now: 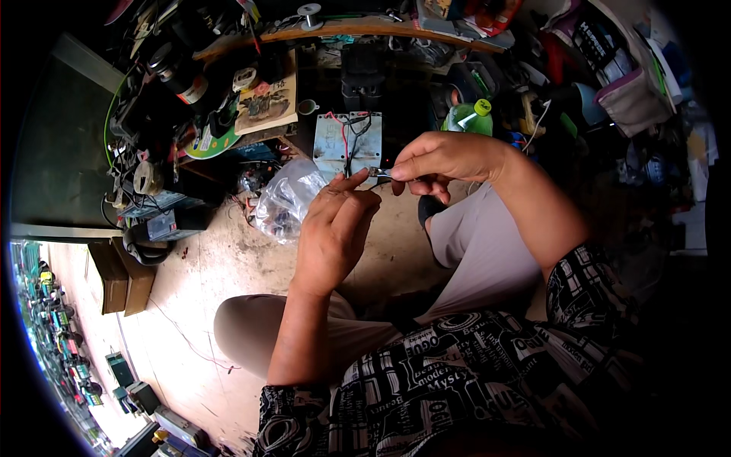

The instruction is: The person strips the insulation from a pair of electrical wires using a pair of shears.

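Note:
Between the fingertips of my right hand (442,163) is a small shiny metal connector (380,172), held roughly level. My left hand (340,223) is at its other end, the fingertips touching or very near it; whether they grip it cannot be told. A dark cable (381,184) shows just below the connector. Beyond the hands stands a pair of light blue-grey batteries (328,143) with red and black wires on top. A clear plastic bag (288,197) lies beside my left hand, with small things inside or behind it.
A green-tinted bottle with a yellow-green cap (482,107) stands beyond my right hand. At the left are a worn book (267,108), a green disc (214,143) and more batteries (171,224). A cluttered wooden shelf (354,29) spans the back. Cardboard boxes (123,277) stand on the floor.

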The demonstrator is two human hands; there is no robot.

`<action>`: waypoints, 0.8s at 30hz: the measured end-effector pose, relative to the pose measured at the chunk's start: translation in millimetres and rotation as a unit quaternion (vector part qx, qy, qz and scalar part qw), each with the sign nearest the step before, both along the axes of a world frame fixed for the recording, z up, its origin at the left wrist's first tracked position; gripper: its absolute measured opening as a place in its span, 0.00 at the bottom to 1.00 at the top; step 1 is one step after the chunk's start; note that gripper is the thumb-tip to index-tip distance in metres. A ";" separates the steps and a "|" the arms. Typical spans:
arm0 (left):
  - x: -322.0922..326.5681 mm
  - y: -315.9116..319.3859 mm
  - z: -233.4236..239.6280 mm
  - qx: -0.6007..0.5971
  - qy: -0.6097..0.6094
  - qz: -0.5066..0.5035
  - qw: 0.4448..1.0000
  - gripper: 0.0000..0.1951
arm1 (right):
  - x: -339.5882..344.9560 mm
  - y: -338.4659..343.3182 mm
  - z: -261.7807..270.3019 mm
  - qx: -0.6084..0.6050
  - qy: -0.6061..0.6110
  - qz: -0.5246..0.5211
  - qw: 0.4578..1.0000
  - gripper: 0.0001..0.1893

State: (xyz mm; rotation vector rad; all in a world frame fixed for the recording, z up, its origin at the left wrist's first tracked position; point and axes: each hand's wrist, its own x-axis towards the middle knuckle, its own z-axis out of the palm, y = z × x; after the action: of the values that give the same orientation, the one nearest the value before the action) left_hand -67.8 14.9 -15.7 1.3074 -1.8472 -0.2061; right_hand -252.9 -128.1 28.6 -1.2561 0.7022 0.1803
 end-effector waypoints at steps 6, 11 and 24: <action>-0.5 0.3 1.6 0.000 -0.011 -0.004 1.000 0.06 | -0.3 0.0 -0.1 -0.005 0.008 0.002 1.000 0.20; 0.8 1.7 2.2 -0.001 -0.030 -0.007 1.000 0.07 | 1.0 0.0 -0.6 -0.010 0.014 0.008 1.000 0.20; 2.6 1.3 0.0 0.003 -0.049 -0.020 0.999 0.07 | -1.0 -1.5 -0.5 0.070 -0.027 -0.009 0.997 0.21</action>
State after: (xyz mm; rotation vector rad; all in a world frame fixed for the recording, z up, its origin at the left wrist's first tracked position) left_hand -65.2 16.2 -15.7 1.3059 -1.9579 -0.1714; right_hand -253.9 -129.6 28.1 -1.1170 0.6435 0.1767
